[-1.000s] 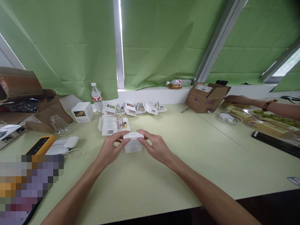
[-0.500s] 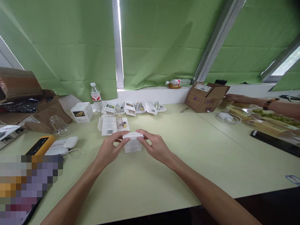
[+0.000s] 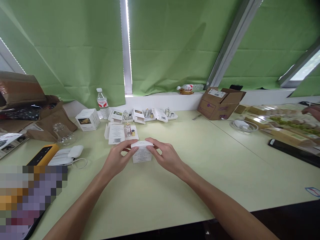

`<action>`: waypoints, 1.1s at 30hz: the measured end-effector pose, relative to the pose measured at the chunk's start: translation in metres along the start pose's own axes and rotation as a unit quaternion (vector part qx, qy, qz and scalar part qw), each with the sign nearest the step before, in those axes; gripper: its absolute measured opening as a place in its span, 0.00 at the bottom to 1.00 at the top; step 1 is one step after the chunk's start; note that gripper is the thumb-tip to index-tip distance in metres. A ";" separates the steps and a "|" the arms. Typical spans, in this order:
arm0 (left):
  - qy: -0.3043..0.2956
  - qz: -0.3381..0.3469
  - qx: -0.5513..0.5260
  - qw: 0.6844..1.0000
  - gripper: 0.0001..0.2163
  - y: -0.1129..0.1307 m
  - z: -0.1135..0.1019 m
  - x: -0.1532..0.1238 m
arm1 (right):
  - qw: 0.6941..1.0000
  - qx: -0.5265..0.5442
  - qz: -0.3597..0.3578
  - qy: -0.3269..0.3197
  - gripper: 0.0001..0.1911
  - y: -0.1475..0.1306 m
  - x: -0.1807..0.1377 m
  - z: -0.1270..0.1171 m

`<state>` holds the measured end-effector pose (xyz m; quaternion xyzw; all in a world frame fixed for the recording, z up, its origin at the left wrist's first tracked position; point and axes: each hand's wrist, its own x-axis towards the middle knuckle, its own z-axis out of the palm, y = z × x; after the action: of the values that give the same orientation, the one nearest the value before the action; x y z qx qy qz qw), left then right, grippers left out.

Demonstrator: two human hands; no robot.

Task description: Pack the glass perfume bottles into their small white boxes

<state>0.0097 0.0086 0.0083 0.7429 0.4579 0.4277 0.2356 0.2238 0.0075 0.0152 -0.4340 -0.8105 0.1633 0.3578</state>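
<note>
A small white carton with fine print on its front stands upright on the table in front of me. My left hand pinches its upper left corner between thumb and fingers. On the opposite corner, my right hand grips it the same way. The thumbs press at the front edge of the top, and the fingertips behind are partly hidden. Just beyond lies an opened white box with a barcode, beside a small glass perfume bottle and a gold cap on a white tray.
More opened boxes with bottles line the back. A closed white box and a water bottle stand left, near a yellow case. Rightward are a cardboard box, a coiled white cable and another person's hand.
Both my hands and the white carton have stayed in place. The other person's arm at the right has drawn back toward the right edge, away from the cardboard box.
</note>
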 end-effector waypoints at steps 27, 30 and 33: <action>-0.007 0.004 -0.003 1.000 0.16 -0.001 -0.001 0.000 | 1.000 0.000 0.005 -0.001 0.19 0.002 0.000 0.000; -0.010 0.001 -0.005 1.000 0.16 -0.001 -0.001 0.000 | 1.000 0.002 0.008 -0.001 0.20 0.001 -0.001 0.001; -0.012 -0.003 -0.006 1.000 0.16 -0.001 -0.001 0.000 | 1.000 0.004 0.010 -0.004 0.20 0.001 -0.001 0.000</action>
<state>0.0077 0.0089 0.0079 0.7453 0.4550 0.4203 0.2468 0.2250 0.0075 0.0139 -0.4401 -0.8069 0.1722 0.3543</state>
